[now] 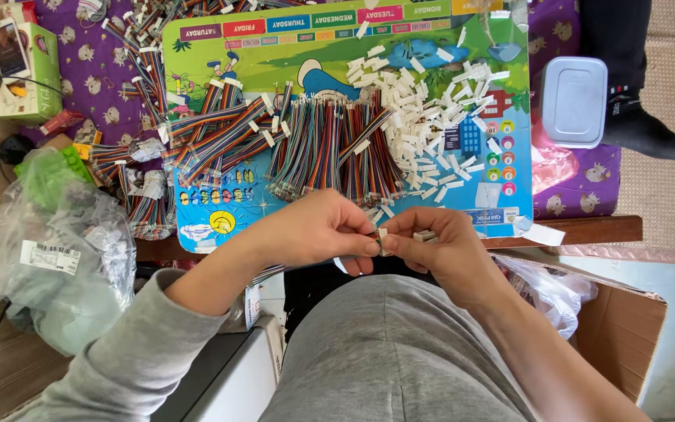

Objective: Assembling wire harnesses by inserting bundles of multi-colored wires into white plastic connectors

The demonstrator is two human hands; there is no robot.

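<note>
1. Left hand (318,229) and right hand (431,244) close together, fingertips pinched on a small white plastic plug (382,233) with a short rainbow wire end (373,234), above the lap.
2. Just past the hands, on a bright picture board (337,47) on the desk (587,229): bundles of rainbow wires (330,148), beside a heap of white plastic plugs (431,125).
3. Grey lidded plastic box (573,101) shut; inside not seen.
4. Brown cardboard box (626,328) holding a clear bag.

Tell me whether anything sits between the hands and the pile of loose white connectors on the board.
Yes. The bundles of multicoloured ribbon wires lie on the colourful board between the left hand and right hand, which pinch a small wire piece, and part of the white connectors. The pile's right edge looks reachable directly.
</note>
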